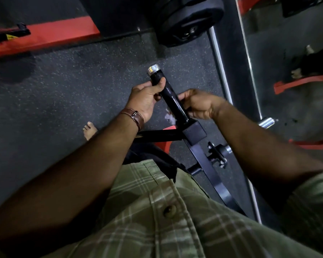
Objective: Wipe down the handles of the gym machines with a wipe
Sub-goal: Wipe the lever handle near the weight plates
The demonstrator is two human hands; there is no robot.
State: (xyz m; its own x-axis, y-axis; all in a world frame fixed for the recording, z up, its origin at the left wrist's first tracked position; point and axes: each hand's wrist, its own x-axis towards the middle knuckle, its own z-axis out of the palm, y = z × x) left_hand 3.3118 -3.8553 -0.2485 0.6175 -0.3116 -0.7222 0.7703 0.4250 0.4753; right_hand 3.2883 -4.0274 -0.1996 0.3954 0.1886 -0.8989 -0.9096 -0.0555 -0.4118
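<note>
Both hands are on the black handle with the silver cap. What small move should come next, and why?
Probably slide the right hand up the glossy black cylindrical handle toward its silver metal end cap. The right hand sits low near the handle's square base, while the left hand grips just under the cap. No wipe shows clearly; pale material below the handle may be one.

The handle (172,101) is glossy black with a silver cap (153,68) at its twelve o'clock end. The floor (82,81) is dark grey, flecked with pale specks. A frame bar (45,37) at ten o'clock is bright red-orange. The shirt (166,220) at six o'clock is olive green with pale plaid lines. The wrist strap (133,116) is brown with light stitching. The weight plate (188,17) at twelve o'clock is black.
</note>
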